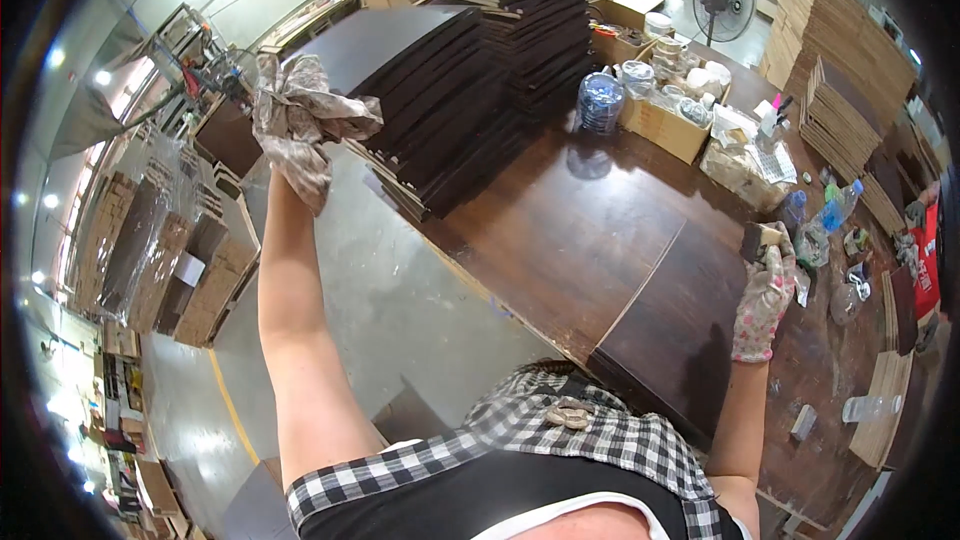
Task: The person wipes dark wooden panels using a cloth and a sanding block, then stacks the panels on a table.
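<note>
My left hand (290, 140) is raised at the upper left, beside a stack of dark boards (420, 110). A crumpled, stained grey-brown rag (335, 118) is bunched in it and hides most of the fingers. On the right, my right hand (765, 295) wears a pale glove with pink spots. Its fingers are closed round a small block (762, 238), tan with a dark face. This hand is over the right edge of a dark brown panel (665, 330) lying on the worktable.
A second board stack (530, 0) rises behind. Along the table's far side stand a blue jar (600, 103), a carton of containers (665, 130) and plastic bottles (840, 205). A fan (722, 0) stands beyond. Wrapped boards (150, 240) fill the left.
</note>
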